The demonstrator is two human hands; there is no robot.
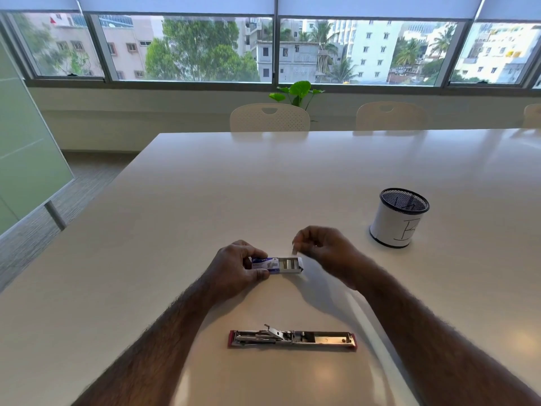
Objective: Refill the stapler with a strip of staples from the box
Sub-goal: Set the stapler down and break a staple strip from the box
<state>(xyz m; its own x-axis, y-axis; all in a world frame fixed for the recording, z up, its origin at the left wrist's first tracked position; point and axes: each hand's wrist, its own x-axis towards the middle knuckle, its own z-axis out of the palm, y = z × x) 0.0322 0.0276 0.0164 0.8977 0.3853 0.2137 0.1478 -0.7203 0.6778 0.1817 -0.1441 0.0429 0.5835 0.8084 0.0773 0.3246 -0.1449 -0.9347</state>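
Observation:
My left hand [240,268] grips a small blue and white staple box [278,265] at its left end, holding it just above the white table [205,186]. The box's inner tray is slid out to the right, and silvery staple strips show inside. My right hand [325,247] hovers just above the tray's right end, thumb and finger pinched on a small pale staple strip [294,249]; the hand is slightly blurred. A red stapler [292,339] lies flat near the front edge, folded fully open, its metal magazine and base exposed.
A black mesh pen cup [398,221] wrapped in white paper stands on the table at the right. Cream chairs [269,117] line the table's far side, with a green plant [297,93] and windows behind. A glass partition [26,148] stands at the left.

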